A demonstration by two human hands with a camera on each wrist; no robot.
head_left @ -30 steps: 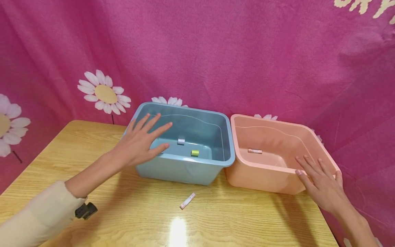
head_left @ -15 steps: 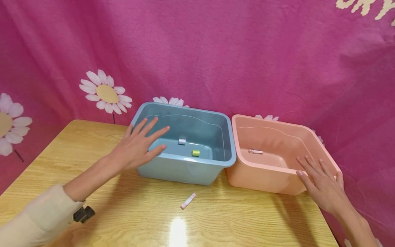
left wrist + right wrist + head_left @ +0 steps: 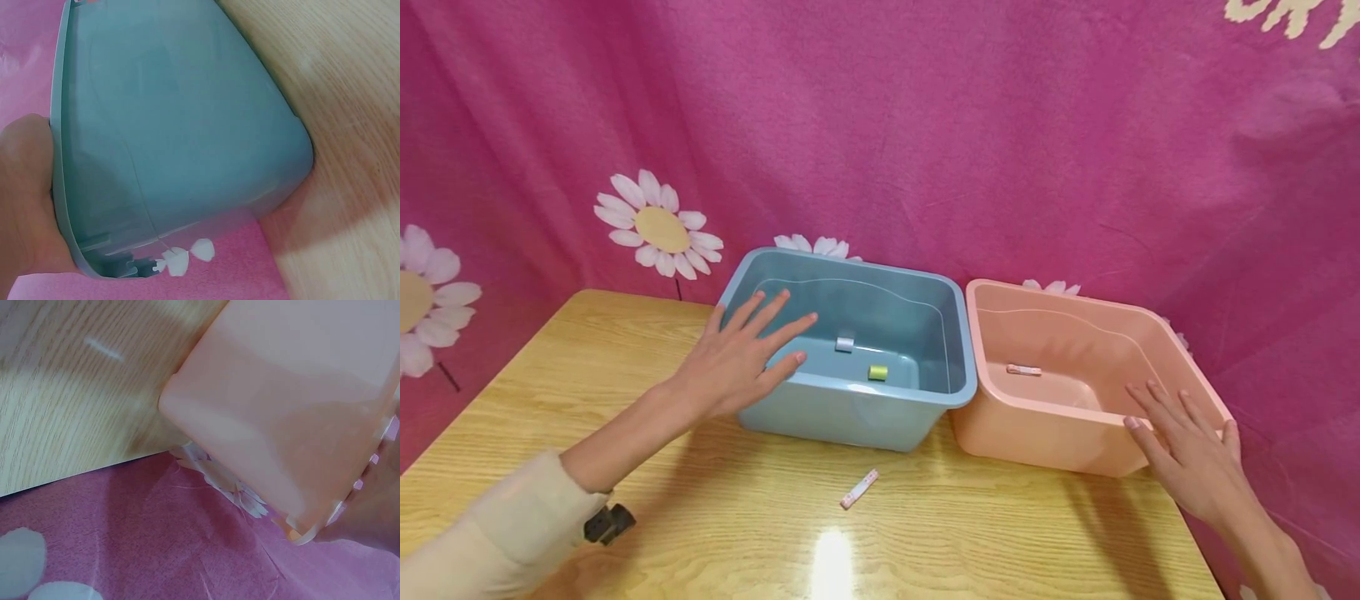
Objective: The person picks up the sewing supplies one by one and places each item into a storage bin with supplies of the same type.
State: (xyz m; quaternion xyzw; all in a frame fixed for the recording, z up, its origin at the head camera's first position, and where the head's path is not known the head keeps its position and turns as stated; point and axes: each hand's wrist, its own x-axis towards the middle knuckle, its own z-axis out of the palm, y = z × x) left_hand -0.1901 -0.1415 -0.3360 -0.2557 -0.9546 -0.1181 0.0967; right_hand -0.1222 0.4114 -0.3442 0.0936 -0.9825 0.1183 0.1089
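Observation:
My left hand (image 3: 730, 362), fingers spread and straight, lies over the left front corner of the blue bin (image 3: 857, 421). In the left wrist view it meets the rim of this bin (image 3: 175, 112). My right hand (image 3: 1195, 458) is likewise spread at the right front corner of the peach bin (image 3: 1045, 433), against its rim. Inside the blue bin lie a pale lavender roll (image 3: 845, 344) and a yellow-green roll (image 3: 877, 372). A small pink-and-white strip (image 3: 1024, 370) lies in the peach bin. Another pink-and-white strip (image 3: 859, 489) lies on the table in front of the blue bin.
The bins stand side by side on a wooden table (image 3: 760, 517), near its back edge. A magenta cloth with white daisies (image 3: 662, 229) hangs close behind. The table's right edge runs just beside the peach bin.
My left hand has sunk slightly, its fingertips lower against the blue bin. The right hand holds its place at the peach bin. Bins, rolls and strips have not moved.

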